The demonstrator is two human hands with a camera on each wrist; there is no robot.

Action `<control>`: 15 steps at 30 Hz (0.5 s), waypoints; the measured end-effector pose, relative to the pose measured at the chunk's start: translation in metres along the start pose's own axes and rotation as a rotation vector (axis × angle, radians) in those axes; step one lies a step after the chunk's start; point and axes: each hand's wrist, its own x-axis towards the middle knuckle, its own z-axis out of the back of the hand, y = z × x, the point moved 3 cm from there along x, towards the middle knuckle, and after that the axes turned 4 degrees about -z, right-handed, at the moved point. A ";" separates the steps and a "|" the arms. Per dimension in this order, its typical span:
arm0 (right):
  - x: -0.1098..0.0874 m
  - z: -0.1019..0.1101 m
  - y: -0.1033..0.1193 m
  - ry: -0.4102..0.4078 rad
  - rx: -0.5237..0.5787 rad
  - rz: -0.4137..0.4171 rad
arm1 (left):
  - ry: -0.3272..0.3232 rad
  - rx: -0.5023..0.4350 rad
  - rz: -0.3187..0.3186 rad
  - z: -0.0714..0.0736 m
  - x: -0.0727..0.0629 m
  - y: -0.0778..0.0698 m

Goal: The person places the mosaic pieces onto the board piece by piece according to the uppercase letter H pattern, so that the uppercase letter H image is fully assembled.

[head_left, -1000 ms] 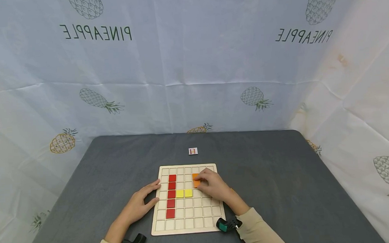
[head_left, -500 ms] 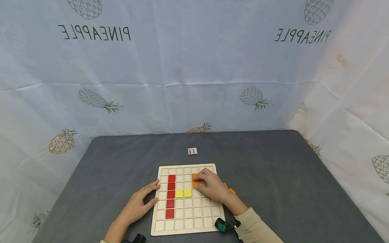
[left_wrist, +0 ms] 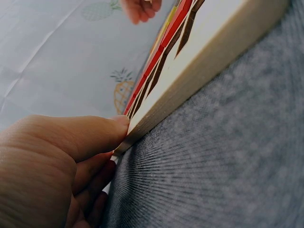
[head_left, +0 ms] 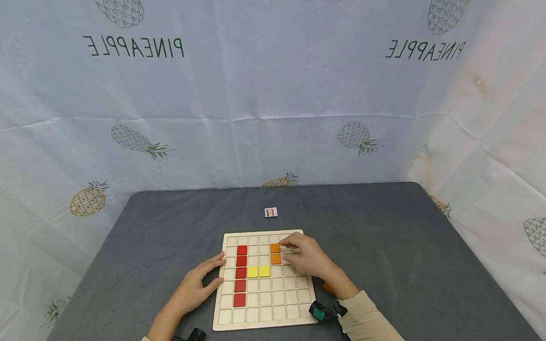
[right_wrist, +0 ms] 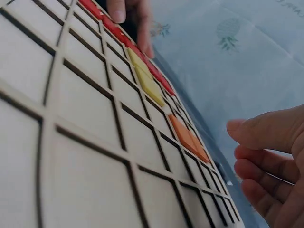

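Observation:
A pale wooden grid board (head_left: 261,313) lies on the table. Several red square tiles (head_left: 241,272) form a column in its left part, with two yellow tiles (head_left: 258,271) beside the middle one. Two orange tiles (head_left: 275,253) sit one above the other in cells further right. My left hand (head_left: 193,286) rests at the board's left edge; in the left wrist view its thumb (left_wrist: 102,135) touches the side. Just right of the orange tiles, my right hand (head_left: 311,258) hovers over the board, thumb and fingers apart and nothing between them, as the right wrist view also shows.
Loose orange tile (head_left: 328,288) pieces lie right of the board, partly hidden by my right forearm. A small patterned card (head_left: 271,212) lies beyond the board on the grey table (head_left: 371,227). A pineapple-print cloth (head_left: 269,79) hangs behind.
My right hand has let go of the lower orange tile and drawn back to the right, uncovering both orange tiles in their cells. My left hand stays at the edge.

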 end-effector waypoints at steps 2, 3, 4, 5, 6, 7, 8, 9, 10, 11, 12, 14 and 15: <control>-0.002 0.008 -0.005 -0.003 0.014 -0.010 | 0.000 0.000 -0.001 0.000 0.000 0.000; -0.004 0.012 -0.007 -0.006 0.022 -0.017 | 0.001 0.000 -0.002 0.000 0.000 0.000; -0.005 0.015 -0.010 -0.010 0.025 -0.024 | 0.001 -0.001 -0.001 0.000 0.000 0.000; -0.007 0.019 -0.013 -0.014 0.026 -0.031 | 0.002 -0.001 0.000 0.000 0.000 0.000; -0.008 0.022 -0.017 -0.017 0.028 -0.040 | 0.003 0.001 0.001 0.000 0.000 0.000; -0.011 0.025 -0.020 -0.018 0.032 -0.051 | 0.002 -0.001 0.002 0.000 0.000 0.000; -0.013 0.028 -0.023 -0.019 0.032 -0.062 | 0.003 0.003 0.002 0.000 0.000 0.000; -0.015 0.030 -0.027 -0.020 0.031 -0.070 | 0.002 0.001 0.003 0.000 0.000 0.000; -0.018 0.032 -0.030 -0.022 0.026 -0.076 | 0.001 0.002 0.002 0.000 0.000 0.000; -0.020 0.034 -0.033 -0.022 0.020 -0.077 | 0.001 0.003 0.001 0.000 0.000 0.000; -0.023 0.036 -0.036 -0.022 0.017 -0.077 | -0.001 0.002 -0.001 0.000 0.000 0.000; -0.028 0.039 -0.041 -0.021 0.008 -0.074 | -0.002 0.006 -0.006 0.000 0.000 0.000; -0.031 0.040 -0.043 -0.019 0.002 -0.071 | -0.004 0.005 -0.007 0.000 0.000 0.000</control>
